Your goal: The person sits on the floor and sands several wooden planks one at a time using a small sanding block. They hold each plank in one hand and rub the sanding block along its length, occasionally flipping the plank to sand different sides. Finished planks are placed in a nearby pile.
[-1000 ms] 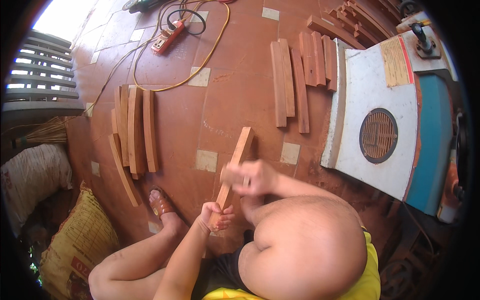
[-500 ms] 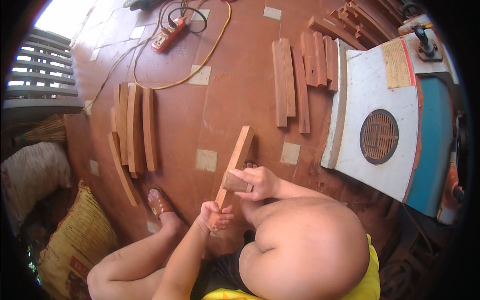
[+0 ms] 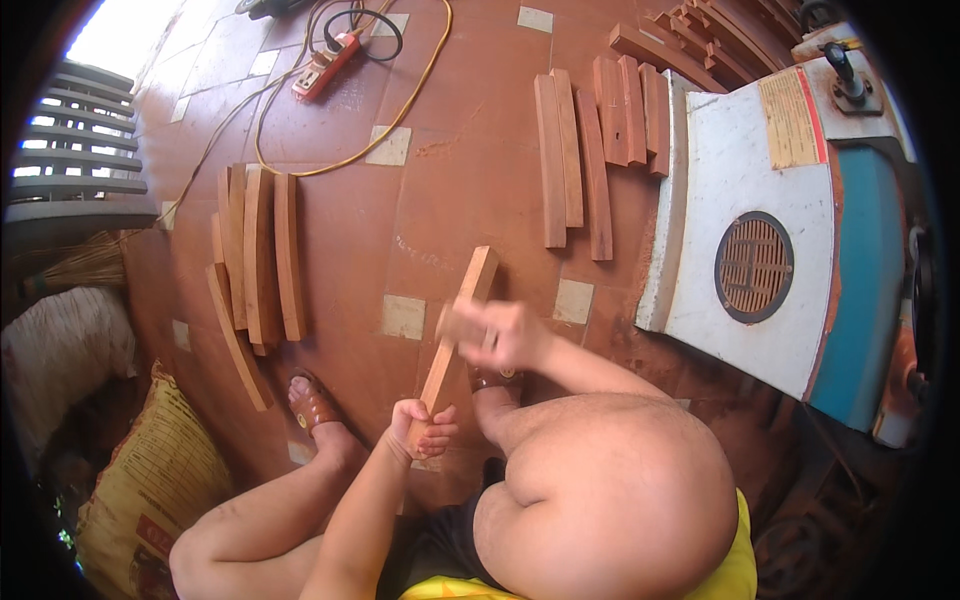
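Observation:
My left hand (image 3: 424, 430) is wrapped round the near end of a squared wooden strip (image 3: 480, 266), which slants up and away to the right in front of my knees. In my right hand (image 3: 512, 335) is a small brown sanding block (image 3: 456, 326), pressed against the strip about midway along it. Motion blurs the right hand and the block, so the exact grip of its fingers is unclear. The strip's far end sticks out past the block.
On the tiled floor, several wooden strips (image 3: 262, 260) lie at left and more strips (image 3: 598, 170) at right. A white and teal machine (image 3: 690, 270) stands at right. A power strip (image 3: 325, 68) with cables lies far left. Sacks (image 3: 160, 470) stand near left.
My right hand has slid the sanding block up along the strip, away from my left hand. My left hand keeps its hold. The whole view has shifted slightly.

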The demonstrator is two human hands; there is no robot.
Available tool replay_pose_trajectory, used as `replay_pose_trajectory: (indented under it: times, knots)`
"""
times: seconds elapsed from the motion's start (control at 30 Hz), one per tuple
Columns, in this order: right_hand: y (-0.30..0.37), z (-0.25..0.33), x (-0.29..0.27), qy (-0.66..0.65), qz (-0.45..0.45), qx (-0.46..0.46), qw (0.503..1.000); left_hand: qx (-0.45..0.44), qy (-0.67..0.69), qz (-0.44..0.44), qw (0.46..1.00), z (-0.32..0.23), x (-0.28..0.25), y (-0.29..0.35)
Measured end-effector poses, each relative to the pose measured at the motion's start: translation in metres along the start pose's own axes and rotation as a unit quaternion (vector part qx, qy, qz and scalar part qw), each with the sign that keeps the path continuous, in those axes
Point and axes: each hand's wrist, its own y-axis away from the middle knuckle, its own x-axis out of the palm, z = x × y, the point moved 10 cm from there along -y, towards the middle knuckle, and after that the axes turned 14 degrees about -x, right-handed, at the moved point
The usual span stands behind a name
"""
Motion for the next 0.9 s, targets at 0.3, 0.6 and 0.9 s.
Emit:
replay_pose_trajectory:
  times: [0.3, 0.6, 0.9]
  knots:
    - [0.002, 0.038, 0.011, -0.074, 0.065, 0.004, 0.995, 0.002, -0.009, 0.005, 1.0, 0.003, 0.002, 0.002]
    - [-0.002, -0.056, -0.032, 0.067, -0.085, 0.137, 0.985, 0.001, 0.017, 0.009, 1.0, 0.007, 0.007, -0.007]
    - [0.011, -0.057, -0.025, -0.019, -0.041, 0.213, 0.976, 0.005, -0.009, -0.036, 0.999, 0.002, -0.004, 0.0]
